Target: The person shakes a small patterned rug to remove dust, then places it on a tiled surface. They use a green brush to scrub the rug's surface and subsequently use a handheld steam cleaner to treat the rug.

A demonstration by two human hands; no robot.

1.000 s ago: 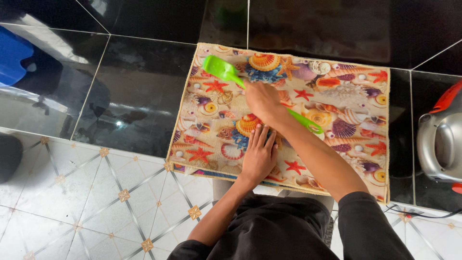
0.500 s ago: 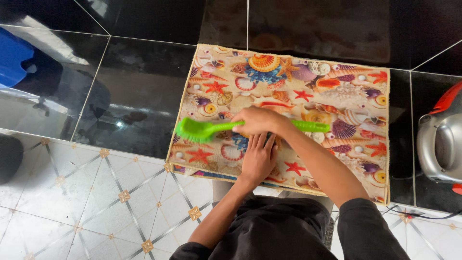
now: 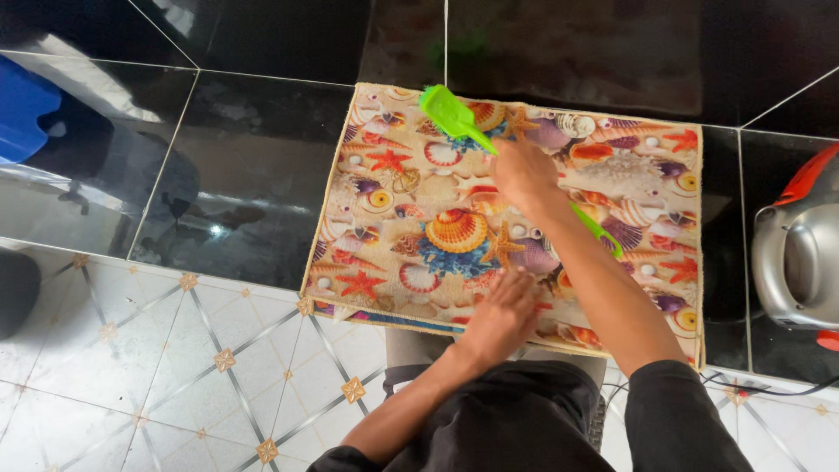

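Note:
A small mat [image 3: 419,201] printed with seashells and starfish lies flat on a glossy black tiled counter [image 3: 253,166]. My right hand [image 3: 523,170] grips the handle of a bright green brush [image 3: 454,115], whose head rests near the mat's far edge. The handle's end pokes out beside my forearm. My left hand [image 3: 502,310] lies flat, palm down, on the mat's near edge, fingers spread.
A silver and red appliance [image 3: 800,253] sits on the counter at the right, a black cable trailing below it. A blue object [image 3: 22,105] shows at the far left. The patterned white tile floor [image 3: 157,376] lies below the counter edge.
My right hand has swept the green brush from the mat's near left up to its far edge. My left hand has slid right and nearer along the mat's front edge.

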